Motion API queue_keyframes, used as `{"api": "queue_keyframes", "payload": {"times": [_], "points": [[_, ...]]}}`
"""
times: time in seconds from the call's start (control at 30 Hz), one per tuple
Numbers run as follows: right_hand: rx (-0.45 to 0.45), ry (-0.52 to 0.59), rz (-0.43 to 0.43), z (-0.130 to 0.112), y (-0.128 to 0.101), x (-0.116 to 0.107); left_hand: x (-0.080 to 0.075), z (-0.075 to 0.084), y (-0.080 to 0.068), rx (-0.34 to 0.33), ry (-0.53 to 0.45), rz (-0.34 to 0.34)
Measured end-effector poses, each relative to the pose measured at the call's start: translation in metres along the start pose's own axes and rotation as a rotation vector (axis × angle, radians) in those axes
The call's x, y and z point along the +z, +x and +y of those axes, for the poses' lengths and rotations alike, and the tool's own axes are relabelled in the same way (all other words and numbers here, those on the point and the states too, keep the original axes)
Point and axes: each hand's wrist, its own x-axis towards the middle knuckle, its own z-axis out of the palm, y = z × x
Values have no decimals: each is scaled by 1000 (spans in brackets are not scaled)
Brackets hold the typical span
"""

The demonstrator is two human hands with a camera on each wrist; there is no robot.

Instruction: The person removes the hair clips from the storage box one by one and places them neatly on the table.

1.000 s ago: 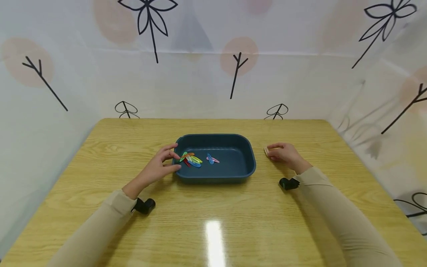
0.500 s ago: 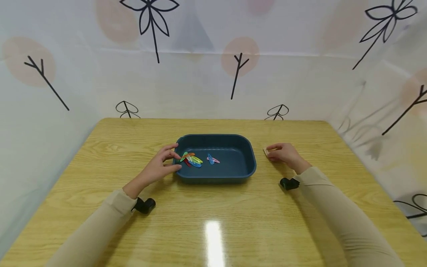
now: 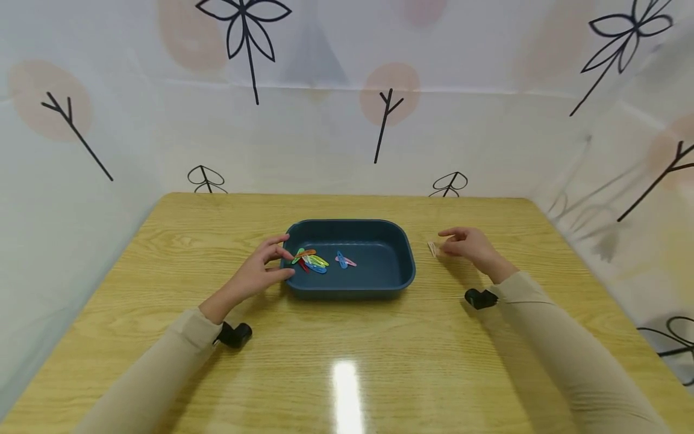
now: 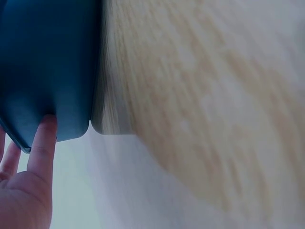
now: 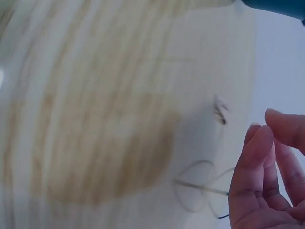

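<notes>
Noted pale clip (image 3: 432,248) on bench (image 3: 401,355) right of tub (image 3: 349,294), lengthwise roughly along tub's right end, just tubward of right hand (image 3: 473,247), judged nearer. Found its fingers narrowly parted, empty; left hand (image 3: 257,270) wide-fingered at tub's left end.

I see a yellow wood-grain counter (image 3: 390,349), with a bright streak of light (image 3: 347,395) on the near side of both grips. Directly on it I make out a dark blue tray (image 3: 349,294) between the left grip (image 3: 252,274) and the right grip (image 3: 472,248), and a small pale clip (image 3: 432,249) just left of the right grip's fingertips.
</notes>
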Motion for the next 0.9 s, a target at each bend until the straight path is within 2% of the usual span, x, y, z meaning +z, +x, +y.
{"api": "queue_keyframes", "payload": {"times": [0.13,0.4,0.9], "points": [[-59,-13,-10,-7,-2,-4,0,-2,0,4,-2,3],[-103,-33,0,-29,-6,-9,0,-3,0,7,-8,3],[-178,-27,-6,-55,-2,-7,1,-4,-1,14,-13,0]]}}
